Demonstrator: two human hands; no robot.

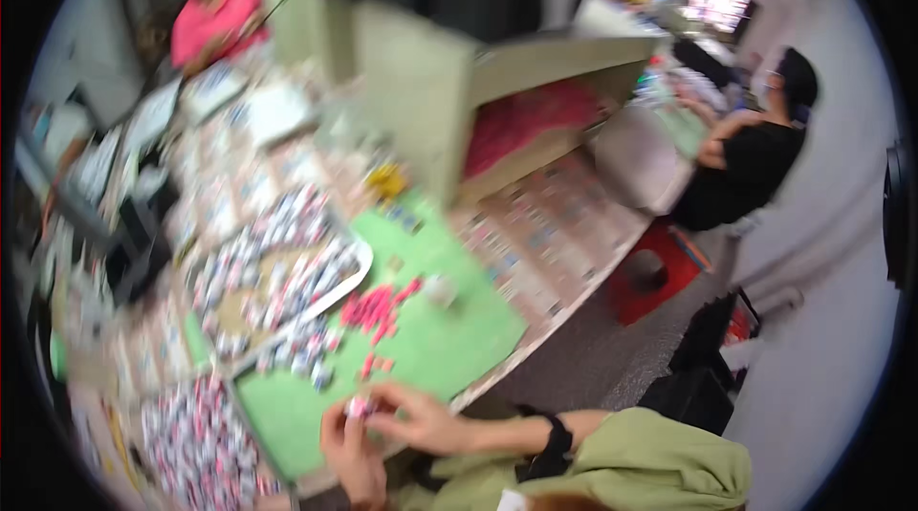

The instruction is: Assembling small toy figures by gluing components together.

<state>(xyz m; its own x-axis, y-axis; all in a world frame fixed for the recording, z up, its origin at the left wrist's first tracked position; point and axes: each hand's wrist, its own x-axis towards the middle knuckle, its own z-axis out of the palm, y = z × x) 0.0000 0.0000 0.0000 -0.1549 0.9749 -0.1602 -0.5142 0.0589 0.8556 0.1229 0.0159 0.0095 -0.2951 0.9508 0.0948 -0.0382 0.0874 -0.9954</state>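
Note:
Low in the middle of the head view, my left hand and my right hand meet at the front edge of a green mat. Between their closed fingertips is a small pink-and-white piece, too blurred to name more exactly. Just beyond lie loose bright pink pieces. Left of those, a heap of small grey-and-white pieces rests on the mat, beside a white-rimmed tray of similar pieces. A second batch of pink, white and dark pieces fills a container at my lower left.
A pale cabinet or shelf unit with pink material inside stands on the patterned table. A yellow item lies near it. A person in black works at the right, near a red stool. Another in pink is far left.

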